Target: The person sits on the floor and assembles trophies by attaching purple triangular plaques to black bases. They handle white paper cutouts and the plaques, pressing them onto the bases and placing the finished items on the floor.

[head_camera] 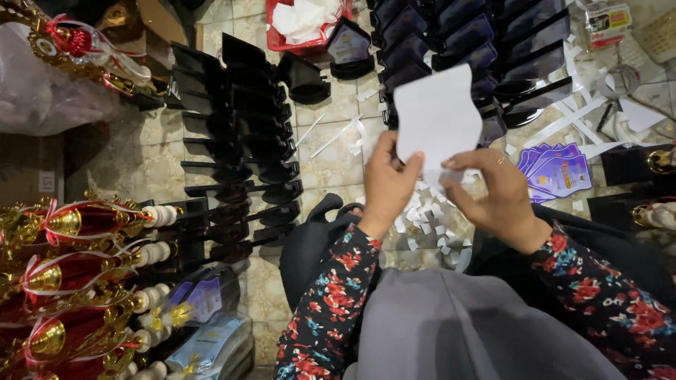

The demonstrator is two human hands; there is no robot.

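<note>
A grey cloth lap (458,331) fills the near edge of the view, flanked by dark floral-print sleeves (327,309) that run up to two bare hands. The left hand (386,184) is closed on the lower left edge of a white, wavy-edged sheet of sticker backing paper (436,116), thumb pressed on its face and fingers curled behind. The right hand (496,197), a ring on one finger, pinches the sheet's lower right corner between thumb and forefinger, wrist bent inward. The sheet is held upright above the tiled floor (331,151), hiding what lies behind it. Beneath the hands lies a scatter of small white paper scraps (429,218), partly covered by the fingers. To the right, a stack of purple printed stickers (558,172) rests on the floor. Rows of black plaque bases (236,141) line the floor left and far. Red-and-gold trophies with ribbons (63,267) crowd the left edge, cut off by the frame.
</note>
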